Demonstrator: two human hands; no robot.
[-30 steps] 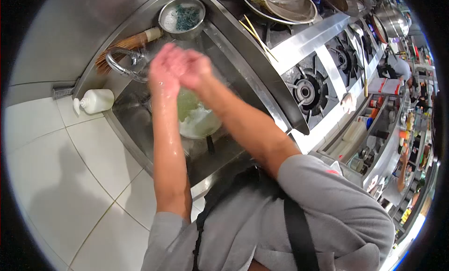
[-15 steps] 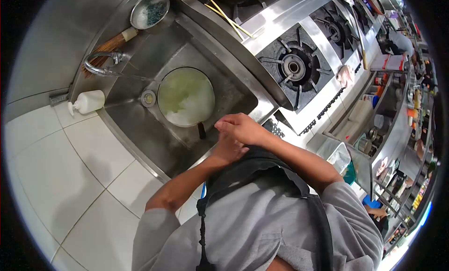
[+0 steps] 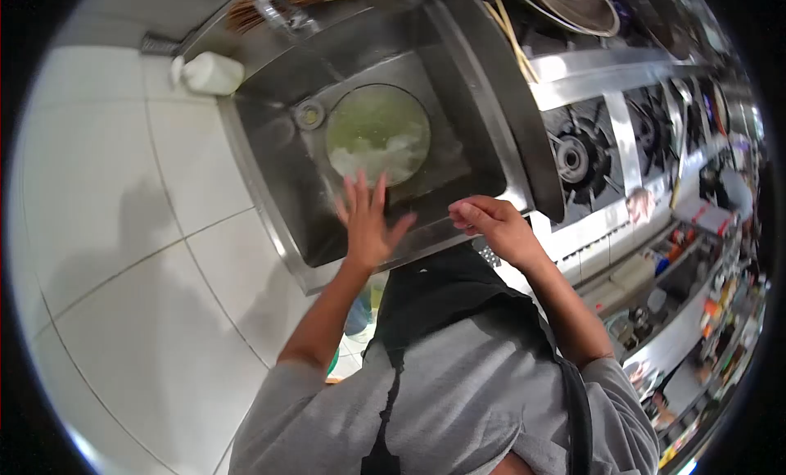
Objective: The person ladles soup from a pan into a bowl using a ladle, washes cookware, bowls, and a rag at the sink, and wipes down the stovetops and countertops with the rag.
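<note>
A round pan (image 3: 378,131) filled with cloudy, greenish, foamy water sits in the stainless steel sink (image 3: 286,160). My left hand (image 3: 368,229) is open, fingers spread, over the sink's near side. Its fingertips overlap the pan's near edge in view; whether they touch it I cannot tell. The pan's handle is hidden from here. My right hand (image 3: 495,227) is closed with curled fingers by the sink's near right corner. What lies inside those fingers, if anything, is hidden.
A faucet (image 3: 282,12) and a straw brush (image 3: 286,2) are at the sink's back. A white pump bottle (image 3: 211,73) stands on the left tiled surface. To the right are gas burners (image 3: 577,156), wooden sticks (image 3: 512,37) and a strainer (image 3: 577,6).
My hands, together before, have parted. The left has opened and reached out over the sink; the right has moved right. My view has shifted, so the sink appears higher and farther right.
</note>
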